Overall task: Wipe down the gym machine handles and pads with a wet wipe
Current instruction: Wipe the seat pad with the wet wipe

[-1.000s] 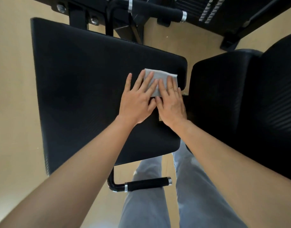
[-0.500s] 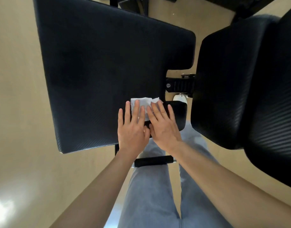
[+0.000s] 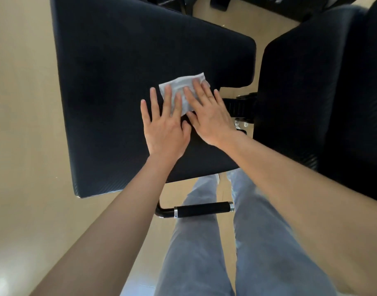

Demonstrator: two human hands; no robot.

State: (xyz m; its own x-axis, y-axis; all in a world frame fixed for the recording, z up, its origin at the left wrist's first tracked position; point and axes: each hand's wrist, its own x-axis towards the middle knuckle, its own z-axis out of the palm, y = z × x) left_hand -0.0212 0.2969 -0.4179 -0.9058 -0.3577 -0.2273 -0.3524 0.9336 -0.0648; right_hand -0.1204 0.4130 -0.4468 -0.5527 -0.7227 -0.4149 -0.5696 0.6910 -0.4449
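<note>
A white wet wipe lies flat on the large black seat pad, near the pad's right side. My left hand presses on the wipe's left part with straight, spread fingers. Beside it, my right hand lies flat over the wipe's right part, fingers straight. The two hands touch at the thumbs. A black handle with chrome end rings sticks out below the pad's near edge.
A second black pad stands to the right, joined by a black bracket. My legs in grey trousers are below. Tan floor surrounds the machine. More black machine parts lie at the top edge.
Both hands slid the wipe away from the pad's near right corner, back up toward the middle right of the pad. The view shifted down a little, showing the handle again.
</note>
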